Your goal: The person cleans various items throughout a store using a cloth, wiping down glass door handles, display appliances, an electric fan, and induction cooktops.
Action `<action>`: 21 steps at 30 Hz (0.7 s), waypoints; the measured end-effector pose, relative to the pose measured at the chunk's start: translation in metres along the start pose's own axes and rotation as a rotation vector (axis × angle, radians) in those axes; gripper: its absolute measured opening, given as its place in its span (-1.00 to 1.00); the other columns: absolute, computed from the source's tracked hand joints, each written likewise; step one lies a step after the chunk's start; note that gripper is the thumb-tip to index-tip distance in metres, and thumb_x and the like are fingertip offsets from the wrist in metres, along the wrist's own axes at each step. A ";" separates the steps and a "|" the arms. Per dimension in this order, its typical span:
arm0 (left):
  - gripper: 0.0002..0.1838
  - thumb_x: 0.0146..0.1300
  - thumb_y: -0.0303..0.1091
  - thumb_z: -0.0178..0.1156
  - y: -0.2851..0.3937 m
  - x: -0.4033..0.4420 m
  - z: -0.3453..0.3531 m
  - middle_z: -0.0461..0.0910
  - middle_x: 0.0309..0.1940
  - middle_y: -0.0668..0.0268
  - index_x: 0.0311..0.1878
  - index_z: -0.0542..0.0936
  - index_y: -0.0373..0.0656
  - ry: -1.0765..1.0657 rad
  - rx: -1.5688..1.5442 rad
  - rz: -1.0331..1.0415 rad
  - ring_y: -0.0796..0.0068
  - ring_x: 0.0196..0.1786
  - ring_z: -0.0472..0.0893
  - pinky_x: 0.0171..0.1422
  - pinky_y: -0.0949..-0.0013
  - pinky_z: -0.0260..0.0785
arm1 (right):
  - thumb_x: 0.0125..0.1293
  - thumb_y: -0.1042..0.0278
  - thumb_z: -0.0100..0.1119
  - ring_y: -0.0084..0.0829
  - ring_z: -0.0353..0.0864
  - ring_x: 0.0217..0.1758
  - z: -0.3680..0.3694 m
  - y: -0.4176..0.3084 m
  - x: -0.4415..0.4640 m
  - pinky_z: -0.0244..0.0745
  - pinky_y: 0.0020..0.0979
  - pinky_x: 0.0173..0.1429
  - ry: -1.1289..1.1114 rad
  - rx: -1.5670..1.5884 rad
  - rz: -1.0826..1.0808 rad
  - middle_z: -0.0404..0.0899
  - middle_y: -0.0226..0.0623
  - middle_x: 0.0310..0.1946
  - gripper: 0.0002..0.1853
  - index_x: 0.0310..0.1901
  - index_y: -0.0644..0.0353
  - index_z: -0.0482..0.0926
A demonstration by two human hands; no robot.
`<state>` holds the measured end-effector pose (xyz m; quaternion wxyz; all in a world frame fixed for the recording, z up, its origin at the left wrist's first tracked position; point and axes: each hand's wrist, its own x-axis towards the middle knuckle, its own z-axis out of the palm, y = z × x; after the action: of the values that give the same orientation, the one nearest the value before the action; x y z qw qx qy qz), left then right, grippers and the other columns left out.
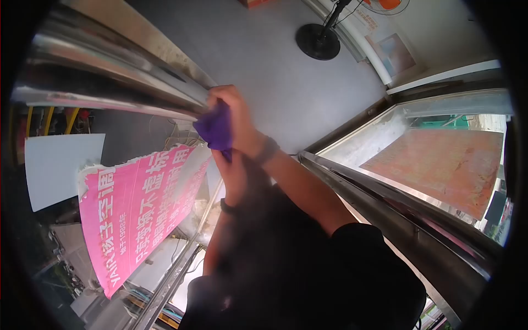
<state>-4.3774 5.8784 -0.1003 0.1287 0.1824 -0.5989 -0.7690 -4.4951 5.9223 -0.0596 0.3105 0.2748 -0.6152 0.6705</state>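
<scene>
Right hand curls its fingers closed round a purple cloth beside the metal frame, left of centre; left hand is just nearer, its finger grip hidden; pink poster near left.

The camera sits on the person's head and looks forward and steeply down through a wide, round-edged lens. The black shirt is very near, at the bottom; the left hand and right hand are farther, and the grey floor lies beyond them.
</scene>
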 end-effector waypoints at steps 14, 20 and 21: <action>-0.59 0.51 -0.34 -0.11 -0.023 0.102 0.052 0.34 0.22 0.21 0.36 0.24 -0.21 -0.241 0.564 -0.006 0.38 0.25 0.36 0.30 0.35 0.25 | 0.13 0.38 0.14 -0.37 0.60 -0.24 -0.010 0.043 0.133 0.55 -0.35 -0.32 -0.731 -0.048 -0.326 0.51 -0.36 -0.33 -0.88 -0.30 0.15 0.49; -0.56 0.51 -0.36 -0.10 0.070 0.173 0.110 0.29 0.24 0.20 0.37 0.16 -0.21 0.034 0.320 0.046 0.42 0.30 0.29 0.37 0.34 0.18 | 0.19 0.48 0.17 -0.31 0.64 -0.27 0.037 0.127 0.191 0.54 -0.41 -0.12 -0.484 0.315 0.139 0.60 -0.28 -0.35 -0.81 -0.14 0.19 0.52; -0.56 0.51 -0.38 -0.10 0.060 0.188 0.107 0.29 0.23 0.19 0.38 0.14 -0.21 0.075 0.349 0.148 0.42 0.30 0.28 0.37 0.34 0.17 | 0.21 0.48 0.17 -0.36 0.63 -0.24 0.048 0.137 0.204 0.53 -0.43 -0.09 -0.458 0.378 0.177 0.60 -0.30 -0.33 -0.81 -0.12 0.20 0.52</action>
<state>-4.5949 5.8790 -0.0429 0.1738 0.1860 -0.7298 -0.6344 -4.7328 5.8840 0.0081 0.0475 0.4171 -0.5551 0.7181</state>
